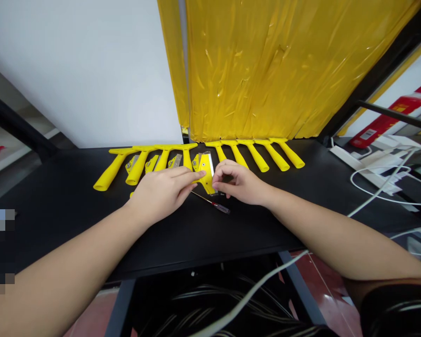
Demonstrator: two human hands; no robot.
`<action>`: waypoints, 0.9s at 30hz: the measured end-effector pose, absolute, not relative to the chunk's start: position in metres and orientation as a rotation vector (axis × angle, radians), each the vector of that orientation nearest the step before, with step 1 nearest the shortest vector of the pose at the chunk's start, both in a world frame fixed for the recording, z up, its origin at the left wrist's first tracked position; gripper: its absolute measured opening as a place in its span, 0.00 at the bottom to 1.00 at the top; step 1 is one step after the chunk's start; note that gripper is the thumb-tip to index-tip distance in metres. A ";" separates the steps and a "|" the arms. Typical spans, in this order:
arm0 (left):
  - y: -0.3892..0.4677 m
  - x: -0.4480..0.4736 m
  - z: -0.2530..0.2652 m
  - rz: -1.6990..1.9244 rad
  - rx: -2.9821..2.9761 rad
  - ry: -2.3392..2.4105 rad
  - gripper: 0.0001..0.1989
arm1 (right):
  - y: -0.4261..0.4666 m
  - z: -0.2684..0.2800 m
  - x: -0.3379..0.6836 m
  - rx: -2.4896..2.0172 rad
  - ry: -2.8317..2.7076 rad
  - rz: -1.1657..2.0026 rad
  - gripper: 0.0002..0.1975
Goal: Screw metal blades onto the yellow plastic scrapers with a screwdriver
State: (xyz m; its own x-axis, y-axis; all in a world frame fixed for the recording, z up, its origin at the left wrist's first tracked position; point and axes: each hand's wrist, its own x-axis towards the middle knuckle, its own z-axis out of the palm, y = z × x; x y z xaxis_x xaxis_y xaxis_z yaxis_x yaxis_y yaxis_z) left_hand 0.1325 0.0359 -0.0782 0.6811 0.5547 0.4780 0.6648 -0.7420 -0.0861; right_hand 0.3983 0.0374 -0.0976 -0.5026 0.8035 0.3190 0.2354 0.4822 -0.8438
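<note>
A yellow scraper [206,171] with a silver blade along its right edge is in front of me, just above the black table. My left hand [163,189] grips its handle, which the hand mostly hides, with a finger stretched onto the yellow head. My right hand [241,182] is curled at the blade side, thumb and fingertips close together by the metal edge. Whether something small is pinched there is too hard to see. Below the scraper lies a screwdriver [221,207] with a clear dark handle, its shaft pointing up and left.
Several yellow squeegee-shaped handles [110,171] line the back of the black table [196,243], with small yellow blade holders [150,164] among the left ones. A red bottle [386,119], white power strips [365,168] and loose cables stand at the right. A white cable crosses the front edge.
</note>
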 end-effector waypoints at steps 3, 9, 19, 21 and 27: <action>0.034 0.135 -0.081 -0.651 -2.660 -0.932 0.18 | 0.036 -0.101 0.395 -0.858 -1.947 1.073 0.08; 0.033 0.139 -0.084 -0.709 -2.690 -0.856 0.18 | 0.037 -0.110 0.387 -0.810 -1.682 1.404 0.23; 0.034 0.138 -0.087 -0.730 -2.650 -0.749 0.17 | 0.040 -0.106 0.390 -0.816 -1.613 1.520 0.23; 0.034 0.138 -0.086 -0.732 -2.654 -0.733 0.18 | 0.040 -0.103 0.391 -0.838 -1.630 1.512 0.18; 0.034 0.136 -0.083 -0.665 -2.681 -0.677 0.17 | 0.040 -0.099 0.392 -0.920 -1.618 1.591 0.14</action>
